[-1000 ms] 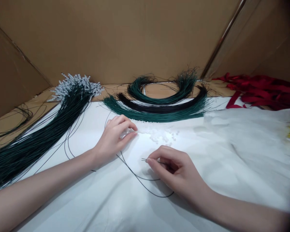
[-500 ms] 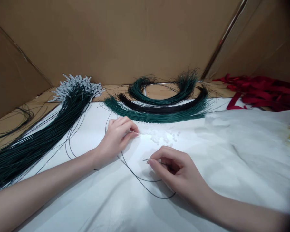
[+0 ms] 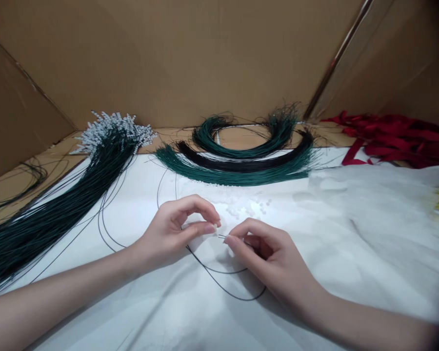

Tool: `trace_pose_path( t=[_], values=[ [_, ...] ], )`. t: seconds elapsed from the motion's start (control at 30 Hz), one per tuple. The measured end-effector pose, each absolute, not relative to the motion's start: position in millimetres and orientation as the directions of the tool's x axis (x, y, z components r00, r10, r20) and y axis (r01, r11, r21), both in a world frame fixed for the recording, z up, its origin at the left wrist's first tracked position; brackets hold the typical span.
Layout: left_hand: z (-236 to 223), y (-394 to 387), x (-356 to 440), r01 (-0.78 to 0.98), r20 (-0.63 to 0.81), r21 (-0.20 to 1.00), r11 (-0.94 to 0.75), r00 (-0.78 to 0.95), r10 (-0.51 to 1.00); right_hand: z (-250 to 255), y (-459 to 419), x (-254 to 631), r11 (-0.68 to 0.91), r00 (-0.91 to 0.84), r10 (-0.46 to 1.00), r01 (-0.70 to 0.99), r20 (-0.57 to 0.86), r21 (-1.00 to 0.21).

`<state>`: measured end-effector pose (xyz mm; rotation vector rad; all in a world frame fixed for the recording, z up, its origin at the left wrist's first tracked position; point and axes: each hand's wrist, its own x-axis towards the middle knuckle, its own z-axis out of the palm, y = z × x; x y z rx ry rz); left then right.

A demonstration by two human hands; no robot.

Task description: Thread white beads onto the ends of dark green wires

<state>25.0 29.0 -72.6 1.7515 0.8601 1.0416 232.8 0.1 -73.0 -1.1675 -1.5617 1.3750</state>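
Between thumb and forefinger, my left hand (image 3: 185, 226) pinches a small white bead (image 3: 216, 227). Just to its right, my right hand (image 3: 267, 248) is closed on dark wires (image 3: 237, 297); two short ends stick out from the fingertips toward the bead, and the rest loops below over the white sheet. Bead and wire ends are very close; whether they touch I cannot tell. Behind the hands lies a scatter of loose white beads (image 3: 237, 202).
On the left lies a long bundle of dark green wires (image 3: 62, 214) with white beaded tips (image 3: 113, 129). Curved bundles of green and black wire (image 3: 241, 173) lie at the back. Red ribbon (image 3: 398, 139) is heaped at the right. Cardboard walls (image 3: 205, 58) enclose the white sheet (image 3: 161, 317).
My left hand has come from the bead scatter down and rightward, bringing a bead up to the wire ends. My right hand has stayed almost in place, still gripping the wires.
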Motion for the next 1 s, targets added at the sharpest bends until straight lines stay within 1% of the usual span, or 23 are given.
trace_pose_path(
  t=[0.1, 0.2, 0.53, 0.7, 1.0],
  values=[
    [-73.7, 29.6, 25.6, 0.014, 0.257, 0.958, -0.288, 0.411, 0.875, -74.2, -0.2, 233.2, 0.007, -0.307, 0.951, 0.155, -0.042, -0.988],
    [-74.9, 29.8, 26.6, -0.044, 0.238, 0.969, -0.241, 0.41, 0.88, -74.9, -0.1, 233.1, 0.008, -0.314, 0.948, 0.159, -0.043, -0.987],
    [-75.8, 29.6, 29.3, -0.059, 0.235, 0.971, -0.233, 0.44, 0.867, -69.4, -0.4, 230.9, 0.038, -0.334, 0.942, 0.181, -0.026, -0.983],
    [-77.4, 30.9, 27.8, -0.095, 0.241, 0.97, -0.222, 0.434, 0.868, -71.1, 0.8, 230.8, 0.02, -0.326, 0.945, 0.178, -0.04, -0.984],
    [-79.7, 31.0, 27.4, -0.11, 0.17, 0.985, -0.134, 0.462, 0.871, -73.7, -1.1, 232.5, 0.028, -0.311, 0.95, 0.144, -0.018, -0.989]
  ],
)
